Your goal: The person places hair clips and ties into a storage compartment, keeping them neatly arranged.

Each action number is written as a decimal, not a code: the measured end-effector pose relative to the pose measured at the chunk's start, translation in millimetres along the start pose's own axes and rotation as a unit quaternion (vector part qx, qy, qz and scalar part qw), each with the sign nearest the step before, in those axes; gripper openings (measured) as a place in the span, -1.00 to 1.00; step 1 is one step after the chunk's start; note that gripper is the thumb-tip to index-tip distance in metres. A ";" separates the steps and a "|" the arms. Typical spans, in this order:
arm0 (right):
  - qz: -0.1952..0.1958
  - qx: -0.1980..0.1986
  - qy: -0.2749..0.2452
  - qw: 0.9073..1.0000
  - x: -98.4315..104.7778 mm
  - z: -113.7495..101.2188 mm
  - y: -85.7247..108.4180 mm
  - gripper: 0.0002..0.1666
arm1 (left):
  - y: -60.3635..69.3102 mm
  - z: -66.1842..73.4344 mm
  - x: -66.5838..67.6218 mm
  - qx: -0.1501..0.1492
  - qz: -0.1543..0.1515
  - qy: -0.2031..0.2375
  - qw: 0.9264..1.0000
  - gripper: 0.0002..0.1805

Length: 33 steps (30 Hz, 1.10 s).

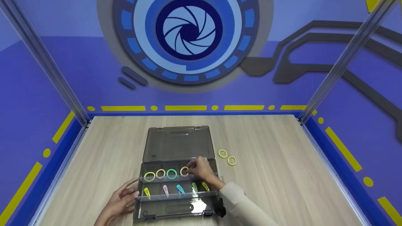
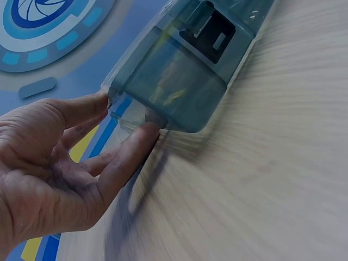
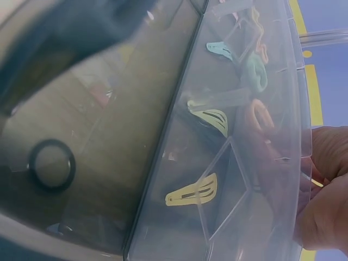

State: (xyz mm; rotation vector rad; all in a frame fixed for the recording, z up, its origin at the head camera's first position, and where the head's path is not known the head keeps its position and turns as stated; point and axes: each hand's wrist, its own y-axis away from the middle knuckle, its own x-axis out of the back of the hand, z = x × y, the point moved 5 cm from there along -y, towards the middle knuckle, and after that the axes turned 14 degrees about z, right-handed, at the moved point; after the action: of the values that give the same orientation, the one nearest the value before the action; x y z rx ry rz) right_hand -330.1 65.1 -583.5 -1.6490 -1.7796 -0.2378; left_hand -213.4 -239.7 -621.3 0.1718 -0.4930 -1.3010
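A smoky clear compartment box stands on the table with its lid folded back. My left hand grips the box's left edge; in the left wrist view its thumb and fingers touch the end wall. My right hand reaches into the back row at the right. Its fingertips pinch a pale hair tie, partly hidden by them. Beside that stand a green hair tie, a peach hair tie and a yellow hair tie. Snap hair clips, including a blue clip, lie in the middle row.
Two pale yellow hair ties lie on the table right of the box. Dark latches line the box's front edge. Blue and purple walls enclose the table at the back and both sides.
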 end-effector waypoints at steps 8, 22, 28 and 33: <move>-0.025 0.031 -0.026 0.999 11.5 -7.1 -1.4 -0.87 | -1.0 -0.6 -0.1 0.016 0.020 0.000 1.000 -0.21; 0.013 -0.042 -0.105 0.993 93.8 10.4 -19.9 -0.79 | -2.1 2.5 1.0 0.015 0.010 0.005 1.000 -0.21; 0.065 -0.063 -0.062 0.994 130.5 43.9 -17.5 -0.82 | -1.9 1.3 0.1 0.019 0.015 0.006 1.000 -0.21; 0.101 -0.103 -0.016 0.989 154.6 72.5 -8.3 -0.85 | -3.1 -0.2 -2.0 0.016 0.014 0.008 1.000 -0.21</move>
State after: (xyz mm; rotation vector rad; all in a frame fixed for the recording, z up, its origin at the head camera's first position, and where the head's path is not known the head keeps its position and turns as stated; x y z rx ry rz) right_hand -356.9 229.3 -544.0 -1.9755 -1.6418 -0.3127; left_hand -216.4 -238.7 -623.3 0.2019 -0.5008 -1.2647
